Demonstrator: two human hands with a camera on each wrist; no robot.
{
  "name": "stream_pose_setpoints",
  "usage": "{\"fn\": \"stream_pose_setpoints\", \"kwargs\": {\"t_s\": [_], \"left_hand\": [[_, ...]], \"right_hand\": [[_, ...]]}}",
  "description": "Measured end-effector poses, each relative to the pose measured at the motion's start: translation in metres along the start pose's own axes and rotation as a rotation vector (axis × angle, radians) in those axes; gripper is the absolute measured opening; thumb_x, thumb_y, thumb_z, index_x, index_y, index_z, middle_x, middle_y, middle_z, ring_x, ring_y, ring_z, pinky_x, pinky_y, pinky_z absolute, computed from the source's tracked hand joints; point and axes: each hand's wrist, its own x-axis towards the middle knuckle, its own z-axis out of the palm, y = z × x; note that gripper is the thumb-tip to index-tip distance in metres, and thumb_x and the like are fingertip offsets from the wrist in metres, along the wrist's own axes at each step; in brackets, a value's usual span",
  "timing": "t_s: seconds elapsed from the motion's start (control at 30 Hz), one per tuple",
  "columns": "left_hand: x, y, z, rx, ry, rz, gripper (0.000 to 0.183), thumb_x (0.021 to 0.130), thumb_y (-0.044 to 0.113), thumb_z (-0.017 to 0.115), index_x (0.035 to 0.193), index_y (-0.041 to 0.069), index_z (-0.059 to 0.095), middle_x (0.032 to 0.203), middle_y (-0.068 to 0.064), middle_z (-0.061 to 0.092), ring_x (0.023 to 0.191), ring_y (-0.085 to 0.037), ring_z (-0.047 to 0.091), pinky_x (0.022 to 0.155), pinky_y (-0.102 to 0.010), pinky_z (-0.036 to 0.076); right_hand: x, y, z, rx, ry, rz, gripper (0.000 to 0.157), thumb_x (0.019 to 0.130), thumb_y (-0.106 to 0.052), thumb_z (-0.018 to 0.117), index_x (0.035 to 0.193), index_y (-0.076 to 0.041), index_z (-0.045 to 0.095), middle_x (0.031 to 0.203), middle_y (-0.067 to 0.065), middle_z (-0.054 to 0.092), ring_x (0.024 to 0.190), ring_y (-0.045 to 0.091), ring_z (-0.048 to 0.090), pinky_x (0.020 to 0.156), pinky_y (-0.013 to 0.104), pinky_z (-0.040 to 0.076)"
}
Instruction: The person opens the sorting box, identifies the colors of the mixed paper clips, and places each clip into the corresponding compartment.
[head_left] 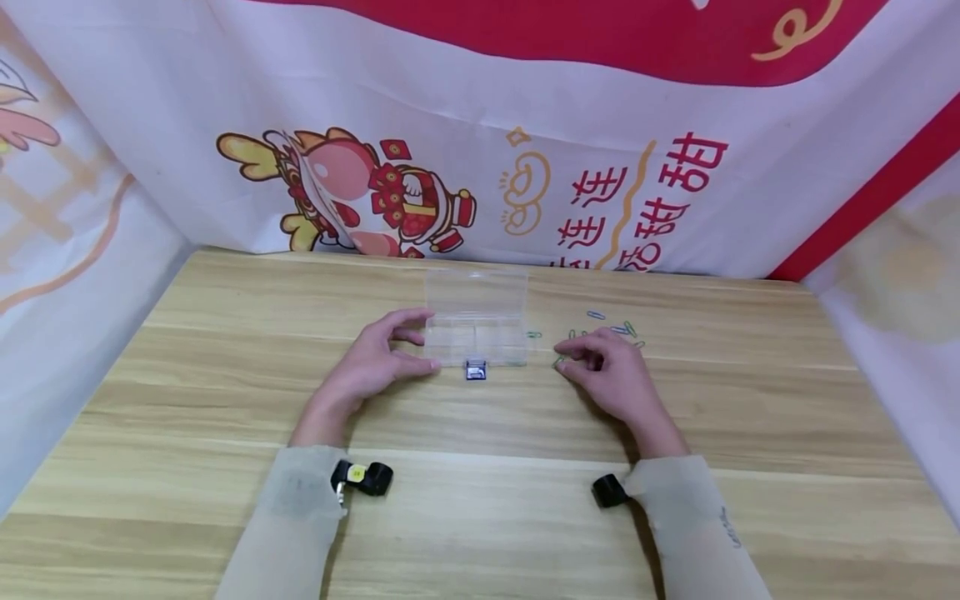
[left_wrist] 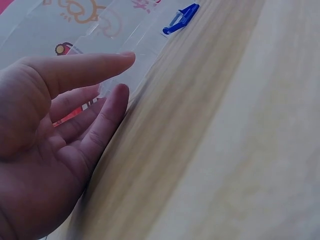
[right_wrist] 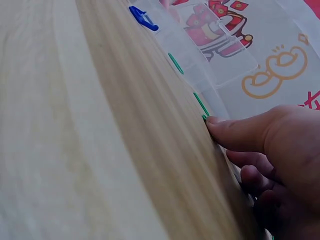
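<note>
A clear plastic divided box [head_left: 476, 337] lies with its lid [head_left: 477, 292] raised at the back and a blue latch [head_left: 476, 370] at its front. My left hand [head_left: 378, 354] holds the box's left end, thumb at the near corner and fingers toward the far one. To the right of the box, my right hand [head_left: 611, 372] pinches a green paper clip [right_wrist: 201, 104] low over the table, between thumb and fingertips. One green clip [right_wrist: 175, 63] shows along the front of the box, and a further green clip [head_left: 534, 335] lies by its right side.
Several loose green and blue paper clips, among them a blue one [head_left: 596, 315], lie around and behind my right hand on the wooden table [head_left: 480, 517]. A printed cloth [head_left: 360, 67] hangs behind the table's far edge.
</note>
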Motion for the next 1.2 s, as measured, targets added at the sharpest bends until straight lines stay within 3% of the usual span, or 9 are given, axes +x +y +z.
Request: {"fn": "stream_pose_setpoints", "kwargs": {"t_s": [0.27, 1.2], "left_hand": [[0.0013, -0.0019, 0.0014, -0.013, -0.006, -0.01, 0.082, 0.086, 0.016, 0.091, 0.158, 0.027, 0.053, 0.146, -0.01, 0.059, 0.129, -0.031, 0.06, 0.107, -0.044, 0.051], [0.0025, -0.0036, 0.0017, -0.039, 0.008, -0.024, 0.084, 0.084, 0.011, 0.091, 0.157, 0.031, 0.054, 0.146, -0.005, 0.059, 0.124, -0.029, 0.064, 0.106, -0.045, 0.053]], "right_hand": [[-0.0007, 0.0029, 0.0041, 0.0, 0.026, 0.043, 0.011, 0.096, -0.018, 0.083, 0.106, -0.015, 0.083, 0.103, 0.007, 0.068, 0.088, 0.022, 0.055, 0.076, 0.034, 0.045], [0.0001, 0.0049, 0.0061, -0.032, 0.072, 0.049, 0.011, 0.101, -0.023, 0.077, 0.103, -0.013, 0.08, 0.1, 0.007, 0.065, 0.087, 0.021, 0.056, 0.074, 0.031, 0.045]]}}
